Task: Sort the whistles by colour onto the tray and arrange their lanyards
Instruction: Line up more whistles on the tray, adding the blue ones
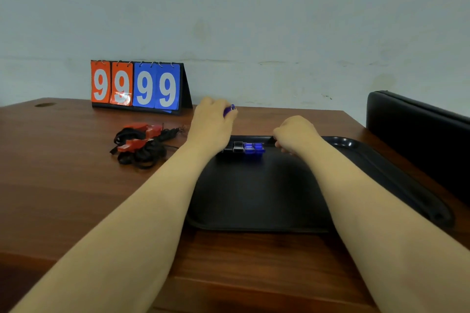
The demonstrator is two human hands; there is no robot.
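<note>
While fingers of the left hand [212, 119] are curling round a blue whistle [229, 110], the blue pair [253, 147] on the tray [254, 193] is marking its proper berth; whether the right hand [295, 134] is holding anything cannot be told.

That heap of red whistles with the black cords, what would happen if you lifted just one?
The black lanyards look limp and looped over one another, so they would probably dangle and drag their neighbours along. The red whistles look like small hard plastic, likely light and stiff, and blocky enough not to roll.
</note>
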